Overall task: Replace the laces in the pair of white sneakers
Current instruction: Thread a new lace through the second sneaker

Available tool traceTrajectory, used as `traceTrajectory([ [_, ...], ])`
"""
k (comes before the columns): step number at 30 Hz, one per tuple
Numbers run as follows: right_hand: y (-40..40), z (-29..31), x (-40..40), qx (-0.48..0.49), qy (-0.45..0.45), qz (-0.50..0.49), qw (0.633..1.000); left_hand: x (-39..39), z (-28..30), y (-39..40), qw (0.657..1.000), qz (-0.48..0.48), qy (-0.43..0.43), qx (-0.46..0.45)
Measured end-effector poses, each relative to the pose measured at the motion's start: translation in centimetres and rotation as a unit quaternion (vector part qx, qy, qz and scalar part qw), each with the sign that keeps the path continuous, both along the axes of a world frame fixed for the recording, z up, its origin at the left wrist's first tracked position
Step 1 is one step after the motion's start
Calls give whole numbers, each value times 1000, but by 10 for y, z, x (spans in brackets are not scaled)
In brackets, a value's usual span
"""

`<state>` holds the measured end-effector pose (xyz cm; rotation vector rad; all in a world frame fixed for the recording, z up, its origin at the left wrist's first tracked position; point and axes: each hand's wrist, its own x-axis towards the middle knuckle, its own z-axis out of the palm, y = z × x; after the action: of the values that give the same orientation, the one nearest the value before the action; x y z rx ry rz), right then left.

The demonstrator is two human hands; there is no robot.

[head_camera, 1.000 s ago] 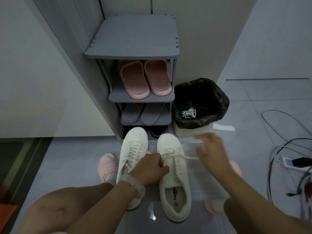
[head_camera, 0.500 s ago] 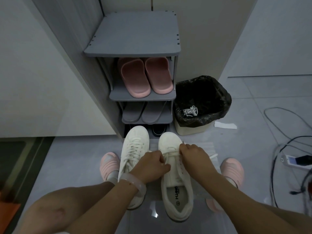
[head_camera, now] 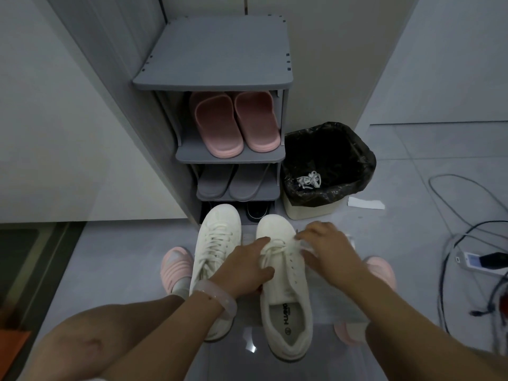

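Two white low-top canvas sneakers stand side by side on the grey tiled floor, toes pointing at the foot of a grey plastic shoe rack [head_camera: 213,55]. The left sneaker [head_camera: 215,251] is laced all the way up. The right sneaker [head_camera: 286,295] has its white flat lace [head_camera: 270,250] crossing only the front eyelets — the rear eyelets are bare, and the insole with dark printed lettering shows in its opening.

The left hand [head_camera: 244,268], with a pale translucent wristband [head_camera: 217,298] at the wrist, rests on the inner side of the right sneaker; its forefinger reaches forward along the lacing and its thumb presses against the shoe's side, the other fingers bent under. Whether it actually pinches the lace cannot be told. The right hand [head_camera: 327,248] lies over the outer front of the same sneaker, its fingertips gathered at the lace near the toe — the view is blurred there, so the grip itself is unclear.

A pair of pink slippers [head_camera: 233,125] sits on the rack's upper shelf and a grey pair [head_camera: 231,184] one shelf lower. Just right of the rack stands a bin with a black plastic liner [head_camera: 330,163], and a bunched white lace [head_camera: 309,180] lies inside it. Cables and a power strip [head_camera: 478,261] lie on the floor far to the right.
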<state>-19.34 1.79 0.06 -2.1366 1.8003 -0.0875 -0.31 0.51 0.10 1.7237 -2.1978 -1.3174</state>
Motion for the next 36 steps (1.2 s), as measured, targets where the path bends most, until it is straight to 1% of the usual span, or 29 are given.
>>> traceTrajectory([
  [1,0,-4,13,-17,2,37,999,1,0,1,1000,-1,6,-5],
  [3,1,-13,28,-25,28,74,997,2,1,1,1000,-4,14,-10],
  [5,1,-18,33,-20,49,61,997,3,1,1,1000,-4,18,-10],
  [8,-1,-18,34,-5,42,26,999,3,1,0,1000,-3,18,-2],
  [13,1,-17,33,25,60,37,997,2,2,-1,1000,9,13,11],
  [17,-2,-9,28,-11,49,37,998,2,3,2,1000,16,7,7],
  [19,-6,-1,20,-26,35,4,999,2,3,1,1000,14,-5,6],
  [21,-9,6,9,-21,26,-22,999,3,3,0,1000,15,-8,14],
  [24,-8,16,-4,-18,-27,-86,996,3,3,-1,1000,8,-21,15],
  [25,-7,17,-6,-17,-30,-103,994,3,3,-2,1000,8,-21,15],
  [28,-4,14,-17,10,29,-141,990,5,3,-3,1000,1,-16,18],
  [32,2,11,-46,68,67,-214,972,6,0,-5,999,-11,-11,43],
  [34,4,8,-51,89,91,-214,969,4,-1,-6,999,-24,-20,41],
  [36,5,5,-49,103,104,-190,971,4,-2,-5,999,-23,-17,33],
])
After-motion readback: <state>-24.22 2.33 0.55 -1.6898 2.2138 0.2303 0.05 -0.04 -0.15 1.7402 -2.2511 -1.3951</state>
